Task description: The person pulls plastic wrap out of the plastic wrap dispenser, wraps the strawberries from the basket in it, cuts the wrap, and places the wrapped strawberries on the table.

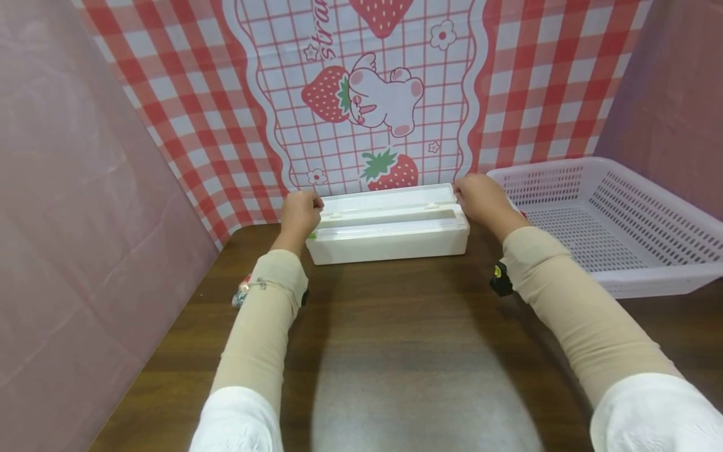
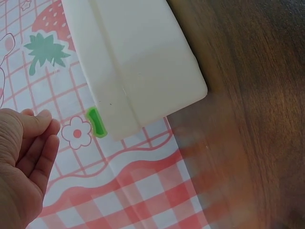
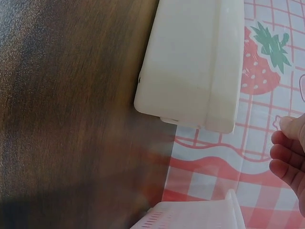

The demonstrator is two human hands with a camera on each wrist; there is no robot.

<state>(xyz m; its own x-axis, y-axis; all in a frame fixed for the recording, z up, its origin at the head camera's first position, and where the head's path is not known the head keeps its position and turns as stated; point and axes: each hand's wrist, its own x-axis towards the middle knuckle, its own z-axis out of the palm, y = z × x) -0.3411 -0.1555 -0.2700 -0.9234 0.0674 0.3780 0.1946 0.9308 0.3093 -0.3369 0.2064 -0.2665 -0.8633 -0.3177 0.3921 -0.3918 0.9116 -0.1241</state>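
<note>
Off-white box [image 1: 390,246], bright-green tab [image 2: 97,123]; brown, wood-grained bench [image 1: 418,351]; backdrop cloth [image 1: 531,81] in red-and-white checks and grid, printed with red strawberries [image 1: 324,97], green leaves [image 1: 377,164]; pale lilac basket [image 1: 649,286]; beige sleeves [image 1: 582,314], white upper sleeves [image 1: 655,414]; dusty-pink side drapes [image 1: 85,207].

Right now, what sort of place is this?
Probably a makeshift tabletop booth: brown table, strawberry-print cloth behind it, plain pinkish sheets on both sides.

The table [image 1: 418,351] (brown wood) bears a white box [image 1: 390,246]; a pale basket [image 1: 661,284]; a small shiny item [image 1: 241,292].
</note>
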